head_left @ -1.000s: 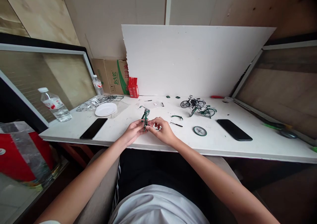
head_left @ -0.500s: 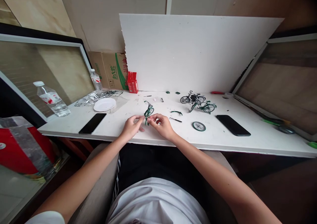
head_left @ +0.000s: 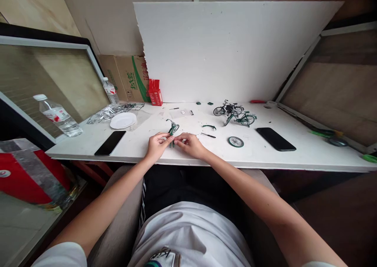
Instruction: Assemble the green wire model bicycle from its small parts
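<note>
Near the table's front edge, a green model bicycle [head_left: 173,128] is held between my hands, its handlebar and spoked front wheel pointing away from me. My left hand [head_left: 158,145] pinches the frame from the left with thumb and fingers. On the other side, my right hand [head_left: 191,144] has its fingers closed at the near end of the bicycle; my fingers partly cover that end. To the right lie a loose green-rimmed wheel [head_left: 235,141], a curved green mudguard-like part [head_left: 209,126] and a thin dark tool [head_left: 208,135].
Two assembled model bicycles, one black [head_left: 226,109] and one green [head_left: 243,119], stand at back right. Phones lie left [head_left: 110,143] and right [head_left: 275,139]. A white plate [head_left: 123,120], bottles [head_left: 59,115], a red box [head_left: 155,92] and a white board [head_left: 235,50] are also around.
The bicycle's handlebar end has swung slightly left and lower in view. My right fingers have shifted closer to its near end. The whole view has moved a little as my head tilted.
</note>
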{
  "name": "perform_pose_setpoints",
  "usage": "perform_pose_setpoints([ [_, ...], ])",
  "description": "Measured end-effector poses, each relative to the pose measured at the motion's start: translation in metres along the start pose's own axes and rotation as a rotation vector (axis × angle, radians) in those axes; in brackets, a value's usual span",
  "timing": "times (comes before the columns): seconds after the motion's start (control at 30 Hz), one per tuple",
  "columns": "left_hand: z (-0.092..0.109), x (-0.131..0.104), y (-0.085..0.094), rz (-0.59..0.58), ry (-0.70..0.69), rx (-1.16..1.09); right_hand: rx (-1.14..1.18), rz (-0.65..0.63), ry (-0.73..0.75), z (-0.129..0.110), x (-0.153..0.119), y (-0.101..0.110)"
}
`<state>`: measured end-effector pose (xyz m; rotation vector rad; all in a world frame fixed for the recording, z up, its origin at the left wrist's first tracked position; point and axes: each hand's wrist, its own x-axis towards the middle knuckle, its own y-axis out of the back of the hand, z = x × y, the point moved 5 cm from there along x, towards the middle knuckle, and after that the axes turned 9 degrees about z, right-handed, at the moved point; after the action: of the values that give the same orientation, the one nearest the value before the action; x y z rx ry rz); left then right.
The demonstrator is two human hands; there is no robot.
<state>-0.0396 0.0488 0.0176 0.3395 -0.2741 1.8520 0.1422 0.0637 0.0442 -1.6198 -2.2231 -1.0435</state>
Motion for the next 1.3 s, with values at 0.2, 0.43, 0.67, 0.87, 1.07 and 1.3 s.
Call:
perform_pose_setpoints([
  [0.2,0.0,0.0,0.001,-0.007,0.108,0.031,-0.764,-0.105,-0.067,0.014,0.013,0.073],
  [0.43,0.0,0.004,0.001,-0.023,0.144,-0.055,-1.053,-0.207,-0.442,0.057,0.008,0.143],
  [0.67,-0.005,0.009,0.004,-0.024,0.173,-0.08,-0.985,-0.223,-0.497,0.066,0.007,0.146],
  [0.87,-0.004,0.009,0.003,-0.046,0.194,-0.075,-0.898,-0.225,-0.501,0.063,0.008,0.149],
  [1.07,-0.004,0.009,0.002,-0.066,0.211,-0.069,-0.826,-0.222,-0.466,0.057,0.008,0.141],
  [1.3,-0.003,0.01,0.004,-0.087,0.224,-0.095,-0.588,0.114,-0.287,0.044,0.015,0.115],
])
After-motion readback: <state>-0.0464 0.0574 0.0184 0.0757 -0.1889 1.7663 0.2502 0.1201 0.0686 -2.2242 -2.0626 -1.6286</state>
